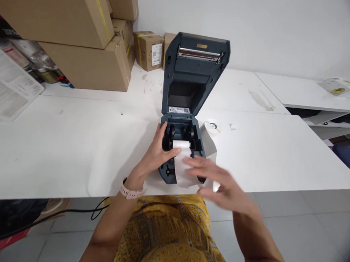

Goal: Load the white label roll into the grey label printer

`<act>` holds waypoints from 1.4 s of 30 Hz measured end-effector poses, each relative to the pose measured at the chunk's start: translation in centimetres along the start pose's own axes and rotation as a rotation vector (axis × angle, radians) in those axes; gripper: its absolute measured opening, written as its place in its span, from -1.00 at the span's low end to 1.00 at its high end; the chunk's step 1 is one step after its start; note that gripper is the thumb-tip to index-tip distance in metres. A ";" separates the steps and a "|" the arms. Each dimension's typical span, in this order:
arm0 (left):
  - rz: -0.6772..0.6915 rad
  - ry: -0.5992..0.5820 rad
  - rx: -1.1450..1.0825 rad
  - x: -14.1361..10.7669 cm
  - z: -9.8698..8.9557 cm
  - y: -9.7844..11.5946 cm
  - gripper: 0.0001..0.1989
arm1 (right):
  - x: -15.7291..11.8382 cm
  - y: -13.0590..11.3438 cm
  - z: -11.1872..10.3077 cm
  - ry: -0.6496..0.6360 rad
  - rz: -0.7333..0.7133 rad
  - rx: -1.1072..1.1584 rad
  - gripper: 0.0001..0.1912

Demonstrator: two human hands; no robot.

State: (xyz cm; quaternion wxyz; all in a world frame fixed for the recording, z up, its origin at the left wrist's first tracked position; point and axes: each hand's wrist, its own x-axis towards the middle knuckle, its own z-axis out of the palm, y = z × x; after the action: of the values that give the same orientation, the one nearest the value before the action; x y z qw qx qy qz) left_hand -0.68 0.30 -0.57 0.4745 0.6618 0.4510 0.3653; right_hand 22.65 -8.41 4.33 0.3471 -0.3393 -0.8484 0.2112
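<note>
A dark blue-grey label printer [198, 145] stands on the white table with its lid [187, 74] raised. Inside lies a small white paper roll [181, 144], and its paper strip [183, 171] runs over the printer's front. My left hand [155, 151] grips the printer's left side, fingers along the wall and thumb reaching onto the paper by the roll. Over the strip's right edge, my right hand [218, 181] is smeared by motion, its fingers apart; I cannot tell whether they touch the paper. Beside the printer on the right sits a label roll [212, 126] with a loose backing strip [209, 145].
Cardboard boxes [88, 65] are stacked at the back left, with a smaller labelled box [150, 51] near the wall. Plastic-wrapped papers [10, 82] lie at the far left. The table's front edge [282, 190] runs close to my body; a black cable [65, 211] hangs below.
</note>
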 end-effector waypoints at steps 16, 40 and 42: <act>-0.044 0.118 0.065 -9.0 3.1 0.9 0.17 | 16.4 5.7 -7.6 0.594 0.192 0.374 -0.25; 0.032 0.308 -0.102 -7.2 4.6 1.9 -0.25 | -1.4 1.2 4.8 0.465 0.110 -0.237 -0.51; 0.056 0.322 -0.094 -6.9 4.7 2.0 -0.26 | -1.3 1.2 5.2 0.500 0.110 -0.251 -0.51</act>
State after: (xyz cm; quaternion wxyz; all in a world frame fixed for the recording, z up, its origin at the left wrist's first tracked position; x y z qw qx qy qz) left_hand 1.85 -7.89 -0.35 0.4162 0.5841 0.4851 0.5002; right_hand 20.05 -9.22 -0.42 0.4889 -0.4666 -0.7364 0.0328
